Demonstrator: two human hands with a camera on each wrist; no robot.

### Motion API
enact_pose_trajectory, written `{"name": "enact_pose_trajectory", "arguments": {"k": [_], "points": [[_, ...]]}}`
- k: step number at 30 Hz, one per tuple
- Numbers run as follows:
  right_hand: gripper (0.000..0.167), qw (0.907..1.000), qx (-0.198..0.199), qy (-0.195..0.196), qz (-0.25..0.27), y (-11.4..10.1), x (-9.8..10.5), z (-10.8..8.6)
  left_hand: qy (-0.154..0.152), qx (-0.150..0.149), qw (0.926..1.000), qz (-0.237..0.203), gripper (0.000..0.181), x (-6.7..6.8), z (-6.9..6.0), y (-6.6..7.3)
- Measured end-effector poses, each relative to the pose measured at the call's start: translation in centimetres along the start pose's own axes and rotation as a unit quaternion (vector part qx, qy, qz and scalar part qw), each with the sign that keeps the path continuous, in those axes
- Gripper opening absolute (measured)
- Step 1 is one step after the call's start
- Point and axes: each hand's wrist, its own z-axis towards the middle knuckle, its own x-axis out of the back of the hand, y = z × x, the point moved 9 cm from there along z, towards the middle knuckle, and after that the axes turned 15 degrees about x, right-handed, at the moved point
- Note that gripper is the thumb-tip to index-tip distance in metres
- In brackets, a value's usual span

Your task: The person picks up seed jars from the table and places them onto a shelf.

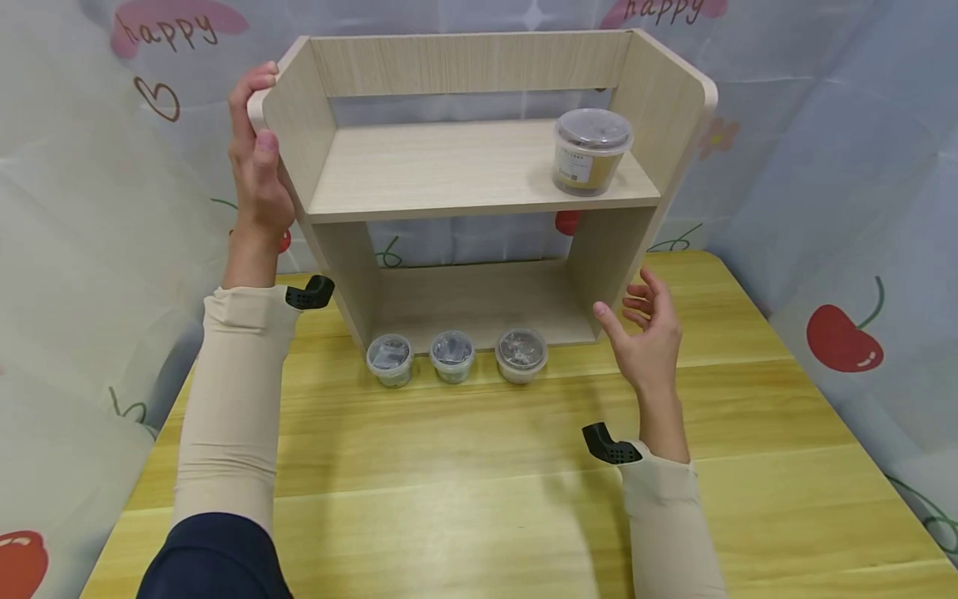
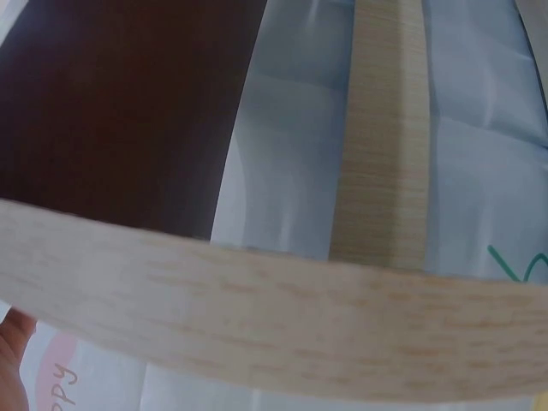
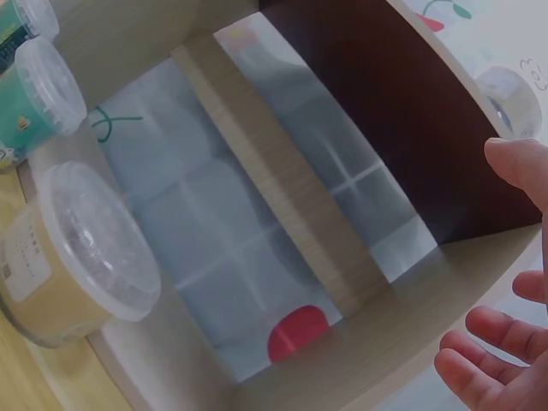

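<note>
A two-tier wooden shelf (image 1: pixel 419 170) stands on the table in the head view. My left hand (image 1: pixel 258 166) grips the upper edge of its left side panel. In the left wrist view the panel edge (image 2: pixel 274 317) crosses the picture, with a fingertip (image 2: pixel 15 334) at the far left. My right hand (image 1: pixel 647 341) is beside the lower right side of the shelf, its fingers spread and holding nothing. On the top tier sits a lidded tub (image 1: pixel 591 154) with a white label.
Along the shelf's front foot stand three small lidded tubs: left (image 1: pixel 390 360), middle (image 1: pixel 452 357) and right (image 1: pixel 520 356). The yellow wood-grain table (image 1: pixel 449 499) lies below. Printed curtains (image 1: pixel 823 166) hang behind and at both sides.
</note>
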Motion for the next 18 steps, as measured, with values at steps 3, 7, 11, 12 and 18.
{"name": "enact_pose_trajectory", "arguments": {"k": [3,7,11,12,18], "points": [[0.066,1.0000,-0.006,-0.002,-0.004,0.6,-0.1,-0.3,0.001,0.002,1.0000,-0.002,0.066,0.0,0.0,0.0],[0.066,0.9999,-0.010,-0.008,-0.010,1.3,-0.2,-0.7,0.001,0.003,1.0000,-0.007,0.066,0.0,0.0,0.0],[0.066,0.9997,-0.015,-0.012,-0.014,3.4,-0.3,-1.2,0.001,0.002,1.0000,-0.007,0.068,0.0,0.1,0.1],[0.067,0.9996,-0.017,-0.014,-0.016,4.0,-0.3,-1.4,0.001,0.001,1.0000,-0.006,0.069,0.0,0.1,0.1],[0.069,0.9995,-0.023,-0.016,-0.011,6.1,-0.4,-2.1,0.003,0.002,1.0000,-0.004,0.070,0.1,0.0,0.0]]}}
